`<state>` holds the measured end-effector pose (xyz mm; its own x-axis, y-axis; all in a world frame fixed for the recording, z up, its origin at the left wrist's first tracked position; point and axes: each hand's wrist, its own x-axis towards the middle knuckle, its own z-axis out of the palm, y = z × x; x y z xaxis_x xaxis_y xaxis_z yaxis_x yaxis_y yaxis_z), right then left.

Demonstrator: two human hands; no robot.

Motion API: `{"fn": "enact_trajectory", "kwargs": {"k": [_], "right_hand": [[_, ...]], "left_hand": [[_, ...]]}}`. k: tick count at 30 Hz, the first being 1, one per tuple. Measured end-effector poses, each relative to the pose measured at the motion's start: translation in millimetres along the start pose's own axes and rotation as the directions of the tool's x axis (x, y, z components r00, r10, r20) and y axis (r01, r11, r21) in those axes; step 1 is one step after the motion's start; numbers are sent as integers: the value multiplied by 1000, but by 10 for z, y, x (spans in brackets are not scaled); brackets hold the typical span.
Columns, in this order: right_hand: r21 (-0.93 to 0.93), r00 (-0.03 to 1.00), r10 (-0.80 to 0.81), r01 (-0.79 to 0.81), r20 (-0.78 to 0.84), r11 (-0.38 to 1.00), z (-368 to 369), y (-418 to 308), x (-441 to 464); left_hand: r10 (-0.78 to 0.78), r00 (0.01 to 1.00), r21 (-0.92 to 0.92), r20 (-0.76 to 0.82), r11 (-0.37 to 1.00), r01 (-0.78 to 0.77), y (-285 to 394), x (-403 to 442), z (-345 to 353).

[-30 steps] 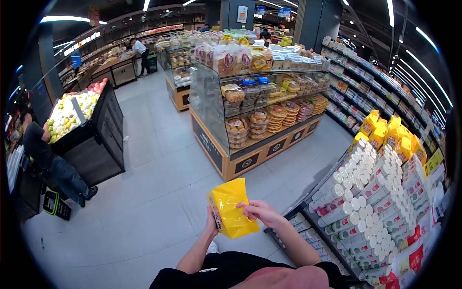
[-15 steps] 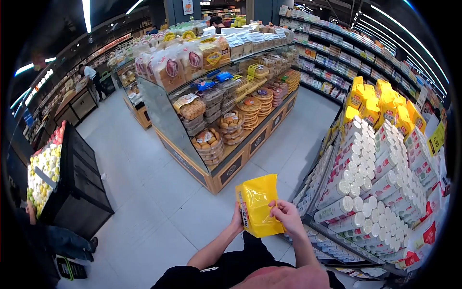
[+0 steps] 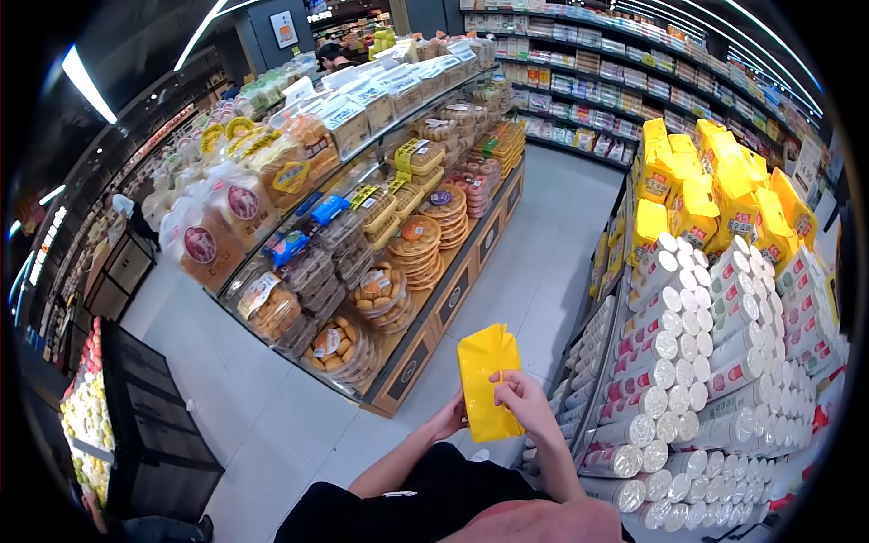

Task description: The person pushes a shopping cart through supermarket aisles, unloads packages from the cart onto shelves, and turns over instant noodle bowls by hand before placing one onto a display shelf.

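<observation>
Out in front of me, upright and slightly tilted, is a glossy yellow packet (image 3: 480,362). Its lower left edge rests in my left hand (image 3: 447,419), whose fingertips are partly hidden behind it. My right hand (image 3: 525,401) grips the right side, with bent fingers against the front face. The face turned toward me looks plain yellow. Similar yellow packets (image 3: 697,201) stand on the display to my right, above stacked white cylindrical packs (image 3: 674,357).
A bakery case (image 3: 434,339) with tubs of cookies and bagged bread runs along ahead. Long shelves (image 3: 579,81) line the back. At left stands a black fruit stand (image 3: 167,416). One person (image 3: 136,217) is at the far left, with another person's legs (image 3: 163,528) at lower left.
My view has turned and moved closer to the bakery case and the right display. The packet has rotated in my hands, so the printed side edge no longer shows.
</observation>
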<state>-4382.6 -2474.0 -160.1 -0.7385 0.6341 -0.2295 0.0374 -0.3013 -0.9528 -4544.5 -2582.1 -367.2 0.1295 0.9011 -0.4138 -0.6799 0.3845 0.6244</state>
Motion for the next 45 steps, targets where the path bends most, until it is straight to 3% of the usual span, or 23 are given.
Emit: {"fn": "enact_trajectory", "kwargs": {"k": [3, 8, 11, 15, 17, 19, 21, 24, 27, 29, 32, 41, 45], "right_hand": [[-37, 998, -60, 58, -37, 998, -229, -124, 316], [-210, 986, -70, 36, -154, 977, -577, -438, 1018], [-219, 950, -94, 28, -298, 975, -823, -604, 1460], [-235, 918, -150, 65, -366, 970, -1071, -1038, 2048], [-247, 899, -167, 69, -404, 967, -1166, -1270, 2257], [-319, 868, -136, -27, -477, 947, -1228, -1481, 2443], [-362, 835, -182, -22, -519, 932, -1330, -1590, 2604], [-336, 763, -231, 19, -604, 942, -1608, -1867, 2749], [-328, 624, -268, 20, -734, 944, -1996, -2324, 2804], [-394, 559, -295, -63, -775, 917, -2348, -2609, 2816], [-454, 504, -368, -54, -781, 889, -2998, -2806, 2868], [-598, 338, -505, -286, -794, 749, -4303, -2946, 3179], [-593, 304, -512, -332, -804, 734, -4665, -3079, 3268]], "left_hand": [[31, 984, -43, 175, 999, -23, 215, 405, 96], [-43, 987, -6, 152, 999, 44, 588, 1351, -133], [-114, 959, 94, 260, 991, 92, 976, 1975, -239], [-106, 972, 150, 211, 986, 75, 1737, 2562, -252], [-109, 971, 285, 212, 957, 45, 2164, 2967, -231], [-129, 951, 313, 281, 949, 37, 2544, 3306, -171], [-225, 923, 510, 313, 859, 37, 2858, 3598, -74], [-297, 843, 499, 448, 866, 40, 3157, 4012, 201], [-317, 765, 477, 560, 879, 16, 3356, 4410, 618], [-239, 754, 282, 612, 957, 75, 3421, 4583, 964], [-170, 720, 134, 672, 985, 107, 3516, 4782, 1455], [-424, 613, 305, 667, 906, 295, 3504, 6038, 2257], [-475, 685, 509, 553, 843, 174, 3565, 6438, 2558]]}}
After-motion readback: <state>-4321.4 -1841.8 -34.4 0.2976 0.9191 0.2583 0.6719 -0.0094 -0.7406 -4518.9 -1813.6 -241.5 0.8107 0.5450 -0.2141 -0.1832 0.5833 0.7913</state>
